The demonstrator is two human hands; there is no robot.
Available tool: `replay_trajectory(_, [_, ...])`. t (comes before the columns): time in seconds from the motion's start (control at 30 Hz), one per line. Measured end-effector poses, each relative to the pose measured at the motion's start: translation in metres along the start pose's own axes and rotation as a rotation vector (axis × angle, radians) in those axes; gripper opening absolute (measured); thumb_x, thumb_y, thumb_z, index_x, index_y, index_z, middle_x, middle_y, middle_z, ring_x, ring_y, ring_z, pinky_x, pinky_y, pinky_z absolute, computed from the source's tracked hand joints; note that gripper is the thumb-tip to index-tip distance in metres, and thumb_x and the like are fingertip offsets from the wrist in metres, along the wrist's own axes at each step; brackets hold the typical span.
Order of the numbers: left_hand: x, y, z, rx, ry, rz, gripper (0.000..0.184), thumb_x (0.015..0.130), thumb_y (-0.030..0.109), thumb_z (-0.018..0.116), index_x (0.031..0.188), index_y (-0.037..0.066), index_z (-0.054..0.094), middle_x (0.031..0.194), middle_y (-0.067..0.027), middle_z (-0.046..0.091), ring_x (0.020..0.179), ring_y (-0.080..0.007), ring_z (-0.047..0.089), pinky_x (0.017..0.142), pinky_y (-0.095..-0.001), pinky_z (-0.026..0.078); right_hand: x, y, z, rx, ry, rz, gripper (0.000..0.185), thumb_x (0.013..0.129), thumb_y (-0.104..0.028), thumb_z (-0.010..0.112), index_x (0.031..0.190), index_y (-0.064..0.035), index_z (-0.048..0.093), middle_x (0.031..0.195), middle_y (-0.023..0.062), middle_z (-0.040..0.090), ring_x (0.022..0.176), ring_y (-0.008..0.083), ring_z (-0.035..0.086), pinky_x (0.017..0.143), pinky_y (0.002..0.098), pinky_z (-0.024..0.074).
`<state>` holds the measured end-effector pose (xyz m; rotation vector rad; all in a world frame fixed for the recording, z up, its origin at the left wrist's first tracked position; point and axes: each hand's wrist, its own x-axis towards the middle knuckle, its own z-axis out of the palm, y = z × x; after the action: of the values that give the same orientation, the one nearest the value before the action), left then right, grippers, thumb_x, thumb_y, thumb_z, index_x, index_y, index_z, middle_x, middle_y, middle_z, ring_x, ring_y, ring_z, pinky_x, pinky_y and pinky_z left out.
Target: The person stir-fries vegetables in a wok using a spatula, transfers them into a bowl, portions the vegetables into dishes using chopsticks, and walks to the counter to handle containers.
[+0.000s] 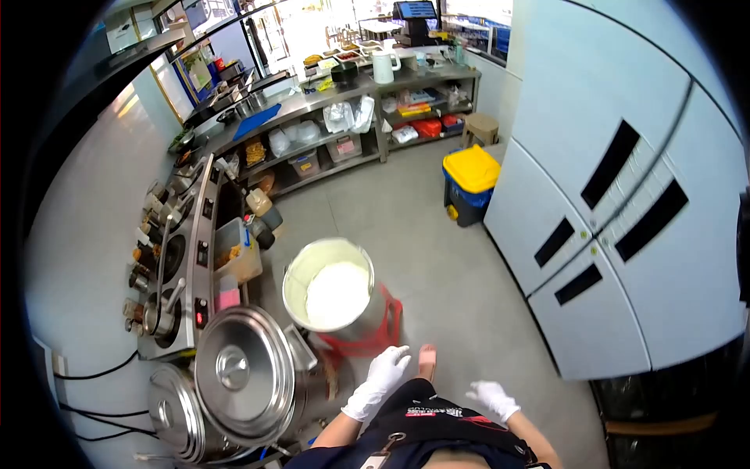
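Note:
Both hands wear white gloves and hold nothing. My left hand (380,382) is open, in front of my body, just below and to the right of a large bucket. That bucket (295,301) has a wire handle and holds a white substance; it rests on a red stool (391,319). My right hand (494,399) hangs open over the floor on the other side of my body, its fingers apart and touching nothing. A big steel pot with its lid on (254,367) stands left of the bucket.
Another lidded pot (176,414) is at the lower left, beside a stove (187,273) with pans. A steel counter (312,102) with shelves runs along the back. To the right are a yellow-lidded bin (472,169) and a tall refrigerator (578,195).

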<state>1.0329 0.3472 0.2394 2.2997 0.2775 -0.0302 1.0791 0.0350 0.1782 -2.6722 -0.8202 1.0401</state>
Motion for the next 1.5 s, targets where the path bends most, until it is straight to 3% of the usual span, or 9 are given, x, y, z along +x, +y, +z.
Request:
replay_trajectory(0.07, [0.065,0.014,-0.013,-0.032,0.01,0.018,0.032,0.088,0.026,0.059,0.114,0.009,0.062,0.1,-0.0106,0.063,0.09,-0.0301,0.063,0.079,-0.0392,0.05,0.036,0.025,0.0,0.114,-0.063,-0.026,0.04,0.089,-0.043,0.051,0.098,-0.0062,0.064,0.103,0.0175,0.065,0.099,0.0374,0.06,0.086,0.0461,0.0472])
replay_trajectory(0.17, [0.162,0.045,-0.031,-0.074,-0.008,0.071,0.033,0.088,0.028,0.058,0.117,0.012,0.06,0.101,-0.0096,0.063,0.09,-0.0297,0.063,0.078,-0.0386,0.05,0.041,-0.006,-0.117,0.498,-0.227,0.379,0.042,0.089,-0.042,0.05,0.105,-0.0063,0.065,0.107,0.0191,0.064,0.106,0.0373,0.057,0.09,0.0424,0.0449])
replay_trajectory(0.2, [0.195,0.053,-0.032,-0.067,0.01,0.117,0.034,0.088,0.029,0.057,0.117,0.012,0.06,0.101,-0.0095,0.063,0.09,-0.0297,0.062,0.078,-0.0385,0.05,0.11,0.089,-0.014,0.414,-0.186,0.108,0.04,0.09,-0.039,0.05,0.107,-0.0051,0.064,0.11,0.0177,0.064,0.108,0.034,0.057,0.092,0.039,0.0444])
replay_trajectory(0.4, [0.366,0.096,-0.038,0.01,0.085,0.407,0.03,0.088,0.024,0.059,0.114,0.009,0.06,0.096,-0.0094,0.061,0.086,-0.0273,0.062,0.075,-0.0358,0.051,0.222,0.144,-0.1,0.431,-0.075,-0.072,0.038,0.09,-0.037,0.053,0.107,-0.0047,0.064,0.106,0.0157,0.065,0.102,0.0326,0.06,0.089,0.0377,0.0464])
replay_trajectory(0.57, [0.491,0.079,-0.047,0.06,0.107,0.25,0.031,0.088,0.027,0.059,0.113,0.011,0.062,0.095,-0.0088,0.062,0.083,-0.0274,0.063,0.074,-0.0362,0.051,0.344,0.189,-0.213,0.713,-0.139,-0.028,0.036,0.089,-0.039,0.054,0.1,-0.0073,0.067,0.098,0.0154,0.067,0.097,0.0329,0.062,0.085,0.0384,0.0473])
replay_trajectory(0.9, [0.673,0.015,-0.142,0.134,0.411,-0.122,0.028,0.087,0.029,0.059,0.107,0.01,0.065,0.095,-0.0099,0.064,0.083,-0.0295,0.064,0.073,-0.0375,0.051,0.583,0.181,-0.495,-0.238,-0.23,-0.281,0.039,0.086,-0.041,0.053,0.094,-0.0062,0.069,0.095,0.0187,0.067,0.092,0.036,0.064,0.081,0.0451,0.0497])
replay_trajectory(1.2, [0.856,-0.095,-0.225,0.11,0.472,-0.292,0.021,0.081,0.018,0.067,0.097,0.004,0.067,0.089,-0.0115,0.065,0.08,-0.0276,0.065,0.072,-0.0353,0.052,0.776,0.138,-0.638,-0.019,-0.118,-0.187,0.039,0.088,-0.038,0.052,0.103,-0.0055,0.065,0.101,0.019,0.066,0.097,0.0365,0.061,0.086,0.0443,0.0469])
replay_trajectory(1.3, [0.962,-0.101,-0.255,0.104,0.428,-0.161,0.023,0.081,0.018,0.068,0.098,0.003,0.067,0.089,-0.012,0.065,0.078,-0.0268,0.066,0.072,-0.0351,0.052,0.815,0.141,-0.671,0.038,-0.272,-0.113,0.04,0.088,-0.04,0.051,0.102,-0.0048,0.065,0.105,0.0182,0.065,0.101,0.0371,0.06,0.088,0.0459,0.0454])
replay_trajectory(1.5, [1.176,-0.029,-0.28,0.143,0.183,0.093,0.025,0.082,0.02,0.067,0.104,0.009,0.066,0.094,-0.0096,0.065,0.082,-0.0256,0.066,0.073,-0.0347,0.052,0.904,0.216,-0.672,0.264,-0.151,0.143,0.042,0.09,-0.042,0.048,0.1,-0.0052,0.067,0.105,0.0188,0.065,0.103,0.0365,0.059,0.088,0.0441,0.0451])
